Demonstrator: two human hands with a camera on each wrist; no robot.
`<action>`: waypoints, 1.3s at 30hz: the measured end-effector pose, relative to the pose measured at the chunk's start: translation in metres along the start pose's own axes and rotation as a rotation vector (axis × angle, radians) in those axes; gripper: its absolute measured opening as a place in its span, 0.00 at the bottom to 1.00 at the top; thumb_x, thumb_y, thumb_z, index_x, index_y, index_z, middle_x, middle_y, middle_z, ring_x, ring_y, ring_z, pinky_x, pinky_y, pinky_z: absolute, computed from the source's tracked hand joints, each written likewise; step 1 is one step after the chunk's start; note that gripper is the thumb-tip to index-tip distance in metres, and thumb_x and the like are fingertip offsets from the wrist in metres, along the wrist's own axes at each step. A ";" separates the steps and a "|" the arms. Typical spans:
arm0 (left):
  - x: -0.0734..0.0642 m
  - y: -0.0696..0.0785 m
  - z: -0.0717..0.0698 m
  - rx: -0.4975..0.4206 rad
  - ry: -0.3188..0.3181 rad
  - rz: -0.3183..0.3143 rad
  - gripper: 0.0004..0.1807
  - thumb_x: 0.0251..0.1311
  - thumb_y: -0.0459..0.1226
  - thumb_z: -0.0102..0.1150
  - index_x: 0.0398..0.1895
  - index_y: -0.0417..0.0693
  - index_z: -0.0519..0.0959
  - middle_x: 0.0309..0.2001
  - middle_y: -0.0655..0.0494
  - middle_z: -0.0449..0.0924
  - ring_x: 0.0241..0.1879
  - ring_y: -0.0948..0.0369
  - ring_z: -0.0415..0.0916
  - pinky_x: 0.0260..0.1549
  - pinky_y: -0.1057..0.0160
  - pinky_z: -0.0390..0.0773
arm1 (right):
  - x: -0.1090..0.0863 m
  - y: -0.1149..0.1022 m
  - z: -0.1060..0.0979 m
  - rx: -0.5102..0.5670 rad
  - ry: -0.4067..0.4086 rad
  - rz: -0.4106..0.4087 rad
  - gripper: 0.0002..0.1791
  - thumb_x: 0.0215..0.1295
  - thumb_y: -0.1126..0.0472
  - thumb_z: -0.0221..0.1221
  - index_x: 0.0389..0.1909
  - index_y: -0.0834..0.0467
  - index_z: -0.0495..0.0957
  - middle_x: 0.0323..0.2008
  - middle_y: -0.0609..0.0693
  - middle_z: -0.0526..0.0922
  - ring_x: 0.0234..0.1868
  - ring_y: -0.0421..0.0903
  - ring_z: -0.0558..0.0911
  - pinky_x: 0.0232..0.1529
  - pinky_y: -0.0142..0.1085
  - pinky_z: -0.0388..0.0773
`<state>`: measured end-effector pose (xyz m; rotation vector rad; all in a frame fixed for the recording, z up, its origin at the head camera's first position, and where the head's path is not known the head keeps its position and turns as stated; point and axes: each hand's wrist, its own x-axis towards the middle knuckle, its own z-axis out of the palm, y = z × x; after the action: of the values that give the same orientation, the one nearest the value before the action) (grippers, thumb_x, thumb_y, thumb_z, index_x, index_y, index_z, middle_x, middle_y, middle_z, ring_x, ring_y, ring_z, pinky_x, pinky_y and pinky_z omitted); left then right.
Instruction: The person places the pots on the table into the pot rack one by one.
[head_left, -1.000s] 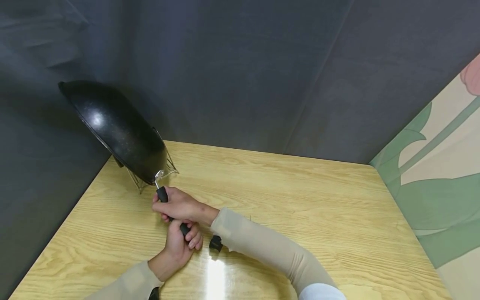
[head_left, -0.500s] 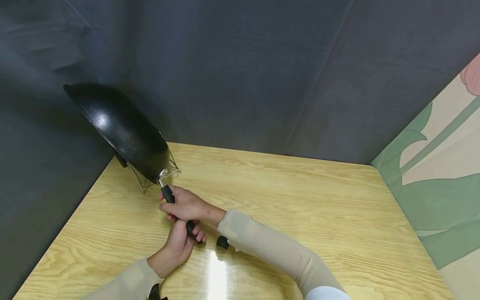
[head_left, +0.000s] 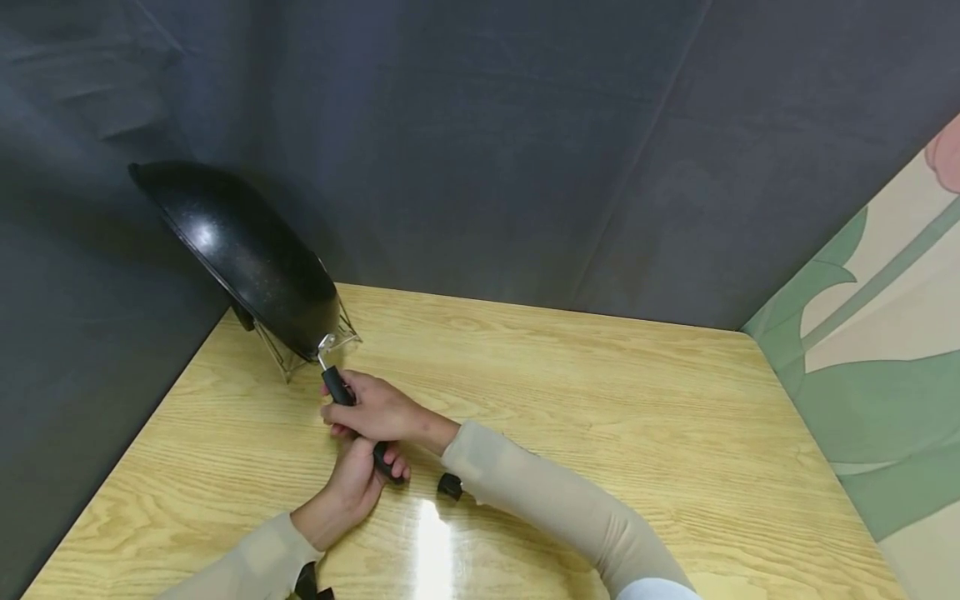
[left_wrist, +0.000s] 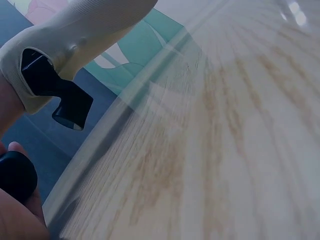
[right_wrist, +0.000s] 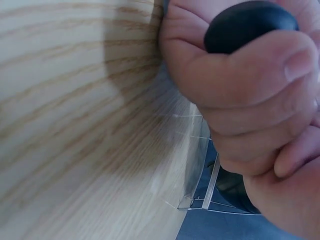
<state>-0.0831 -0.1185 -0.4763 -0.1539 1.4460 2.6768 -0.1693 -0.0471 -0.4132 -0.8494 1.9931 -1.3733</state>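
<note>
A black wok point(head_left: 247, 250) stands tipped up, its rounded outside facing me, on a wire rack point(head_left: 347, 335) in the head view. Its black handle point(head_left: 338, 387) slopes down toward the person. The right hand point(head_left: 378, 410) grips the handle's upper part, while the left hand point(head_left: 351, 483) wraps round its lower end, close behind the right. In the right wrist view, curled fingers surround the rounded handle end point(right_wrist: 250, 25). That same black handle end point(left_wrist: 19, 175) shows at the left wrist view's left edge. The inside of the wok is turned away.
A wood-grain table point(head_left: 600, 400) lies under the hands. Dark cloth point(head_left: 487, 150) stands close behind and left of the wok, and a leaf-patterned panel point(head_left: 877, 400) is at the right. Black camera mounts, one of them the right wrist mount point(head_left: 450, 486), stick out at the wrists.
The wok, its handle and both hands shifted slightly right between one second and half a second ago. Since then they have barely moved. Both hands keep their hold on the handle.
</note>
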 end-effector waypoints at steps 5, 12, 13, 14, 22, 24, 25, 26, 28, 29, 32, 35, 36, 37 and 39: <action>0.000 -0.001 -0.001 -0.001 -0.001 0.001 0.16 0.81 0.39 0.41 0.29 0.51 0.66 0.19 0.59 0.64 0.17 0.63 0.66 0.24 0.63 0.75 | -0.002 0.000 -0.002 0.014 -0.022 -0.006 0.18 0.73 0.60 0.60 0.60 0.63 0.74 0.31 0.51 0.87 0.33 0.45 0.87 0.38 0.29 0.80; 0.001 0.001 -0.002 0.002 0.006 0.017 0.15 0.82 0.40 0.41 0.30 0.52 0.67 0.19 0.59 0.64 0.17 0.63 0.65 0.24 0.63 0.75 | -0.008 -0.002 -0.008 -0.114 -0.047 -0.042 0.09 0.74 0.58 0.61 0.50 0.56 0.78 0.37 0.42 0.87 0.35 0.39 0.82 0.41 0.28 0.75; 0.001 0.001 -0.003 0.002 0.001 0.020 0.16 0.82 0.42 0.42 0.30 0.52 0.67 0.19 0.60 0.65 0.17 0.63 0.65 0.24 0.63 0.75 | -0.009 -0.003 -0.008 -0.137 -0.048 -0.044 0.09 0.74 0.58 0.61 0.50 0.55 0.78 0.38 0.40 0.86 0.35 0.37 0.81 0.41 0.28 0.74; 0.000 0.001 -0.003 0.002 -0.006 0.023 0.17 0.82 0.43 0.43 0.29 0.53 0.68 0.19 0.60 0.65 0.17 0.64 0.66 0.24 0.63 0.75 | -0.011 -0.003 -0.008 -0.157 -0.051 -0.046 0.09 0.74 0.58 0.61 0.51 0.55 0.78 0.38 0.39 0.86 0.35 0.37 0.80 0.41 0.28 0.75; 0.001 0.002 -0.008 -0.002 -0.059 0.044 0.20 0.78 0.55 0.48 0.29 0.55 0.69 0.20 0.61 0.67 0.18 0.65 0.68 0.25 0.64 0.76 | -0.020 -0.006 -0.011 -0.306 -0.056 -0.074 0.20 0.76 0.58 0.60 0.65 0.56 0.74 0.37 0.41 0.83 0.33 0.37 0.81 0.39 0.27 0.77; 0.002 0.002 -0.009 -0.003 -0.056 0.042 0.20 0.77 0.55 0.49 0.29 0.55 0.70 0.19 0.60 0.66 0.18 0.64 0.68 0.24 0.64 0.75 | -0.023 -0.007 -0.012 -0.308 -0.061 -0.061 0.26 0.77 0.58 0.59 0.72 0.55 0.69 0.41 0.44 0.83 0.31 0.39 0.81 0.38 0.28 0.77; 0.003 0.002 -0.009 -0.002 -0.054 0.041 0.20 0.78 0.54 0.49 0.29 0.55 0.70 0.19 0.60 0.66 0.18 0.64 0.67 0.24 0.64 0.75 | -0.025 -0.007 -0.013 -0.305 -0.060 -0.055 0.28 0.77 0.58 0.58 0.75 0.54 0.67 0.44 0.45 0.83 0.32 0.39 0.81 0.40 0.27 0.77; 0.003 0.003 -0.009 -0.002 -0.052 0.039 0.19 0.78 0.53 0.49 0.28 0.55 0.70 0.19 0.60 0.66 0.18 0.63 0.67 0.24 0.64 0.75 | -0.026 -0.007 -0.014 -0.298 -0.059 -0.048 0.30 0.78 0.58 0.57 0.77 0.53 0.65 0.47 0.46 0.83 0.32 0.39 0.81 0.41 0.28 0.77; 0.004 0.003 -0.010 -0.002 -0.042 0.037 0.19 0.80 0.51 0.47 0.28 0.55 0.70 0.19 0.59 0.65 0.17 0.63 0.66 0.24 0.63 0.75 | -0.029 -0.006 -0.016 -0.276 -0.054 -0.045 0.29 0.78 0.58 0.56 0.77 0.53 0.64 0.54 0.46 0.83 0.35 0.37 0.82 0.45 0.27 0.77; 0.005 0.004 -0.010 -0.003 -0.036 0.037 0.19 0.81 0.48 0.45 0.28 0.55 0.71 0.19 0.59 0.65 0.17 0.62 0.65 0.24 0.63 0.74 | -0.031 -0.006 -0.017 -0.260 -0.050 -0.049 0.29 0.79 0.59 0.56 0.77 0.53 0.65 0.57 0.47 0.82 0.39 0.36 0.83 0.47 0.27 0.77; 0.005 0.006 -0.014 -0.006 -0.003 0.039 0.18 0.82 0.41 0.42 0.28 0.54 0.73 0.18 0.59 0.65 0.17 0.62 0.65 0.23 0.63 0.73 | -0.034 -0.005 -0.019 -0.210 -0.031 -0.080 0.25 0.79 0.61 0.54 0.74 0.56 0.69 0.60 0.47 0.81 0.48 0.33 0.82 0.53 0.27 0.75; 0.005 0.010 -0.017 -0.013 0.034 0.036 0.16 0.78 0.36 0.42 0.28 0.53 0.74 0.17 0.59 0.65 0.16 0.63 0.65 0.22 0.63 0.74 | -0.037 -0.003 -0.021 -0.184 -0.017 -0.117 0.24 0.79 0.64 0.54 0.73 0.59 0.70 0.62 0.49 0.81 0.56 0.34 0.81 0.56 0.26 0.74; 0.005 0.011 -0.017 -0.015 0.046 0.035 0.15 0.77 0.35 0.42 0.29 0.52 0.74 0.17 0.59 0.66 0.16 0.62 0.65 0.22 0.63 0.74 | -0.038 -0.003 -0.022 -0.186 -0.017 -0.128 0.24 0.79 0.64 0.54 0.72 0.60 0.70 0.62 0.50 0.81 0.57 0.35 0.80 0.57 0.26 0.74; 0.005 0.011 -0.018 -0.016 0.057 0.035 0.15 0.77 0.34 0.42 0.29 0.52 0.73 0.17 0.58 0.65 0.15 0.62 0.65 0.21 0.63 0.74 | -0.039 -0.003 -0.022 -0.194 -0.019 -0.140 0.24 0.79 0.65 0.54 0.72 0.60 0.70 0.63 0.52 0.80 0.58 0.36 0.80 0.58 0.26 0.73; 0.006 0.013 -0.018 -0.017 0.074 0.030 0.14 0.76 0.34 0.43 0.28 0.50 0.72 0.16 0.58 0.65 0.15 0.62 0.65 0.21 0.63 0.74 | -0.042 -0.003 -0.024 -0.202 -0.025 -0.156 0.24 0.79 0.65 0.54 0.72 0.60 0.69 0.64 0.54 0.80 0.60 0.38 0.79 0.59 0.26 0.73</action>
<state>-0.0902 -0.1406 -0.4765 -0.2363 1.4572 2.7354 -0.1597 -0.0017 -0.3989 -1.1287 2.1089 -1.2515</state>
